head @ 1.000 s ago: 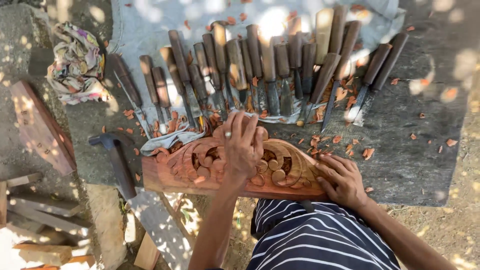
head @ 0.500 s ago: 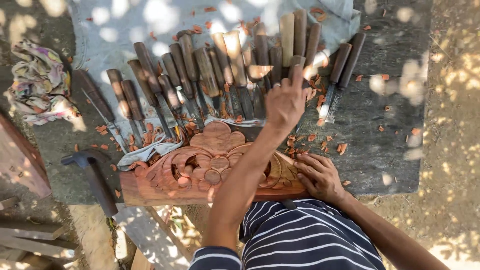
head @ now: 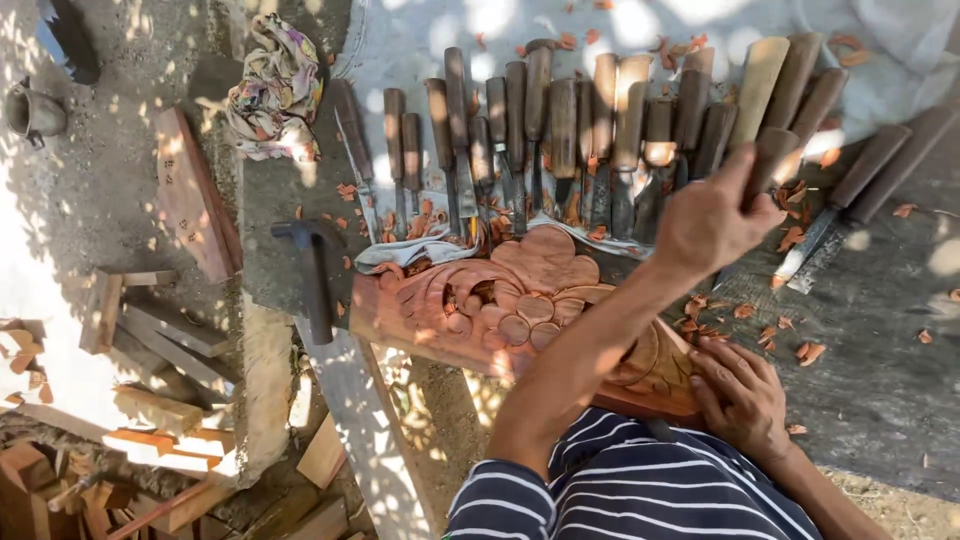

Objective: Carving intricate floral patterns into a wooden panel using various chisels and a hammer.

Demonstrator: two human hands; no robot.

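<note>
Many loose things ring the work, taken from the left: a small metal pot [head: 33, 112] sits at the edge, wood offcuts [head: 150, 330] lie scattered on the ground below it, a reddish plank [head: 196, 195] leans beside a crumpled patterned cloth [head: 272, 85], and a dark-headed hammer [head: 312, 275] rests on the table [head: 880, 370] just left of the carved wooden panel [head: 520, 300]; its handle lies near the table edge, so a knock from the panel could, I judge, send it over. Next comes the row of chisels [head: 560, 130], handles away from the person and blades toward the panel, packed side by side and overlapping on a pale sheet [head: 420, 40]. The left hand [head: 712, 222], reaching across the panel, has its fingers closed around the handle of one chisel [head: 775, 155] near the right of the row; the neighbours touch it, so lifting it could drag or roll them, and the bare blades point at the forearm crossing above them, a likely cut if the hand slips. The right hand [head: 745, 400] lies on the panel's near right corner, fingers curled loosely over the edge and holding nothing else; that corner overhangs toward the lap, so I judge the panel could tip or slide if this hand eases off. Red wood chips [head: 805, 350] litter the table to the right.
</note>
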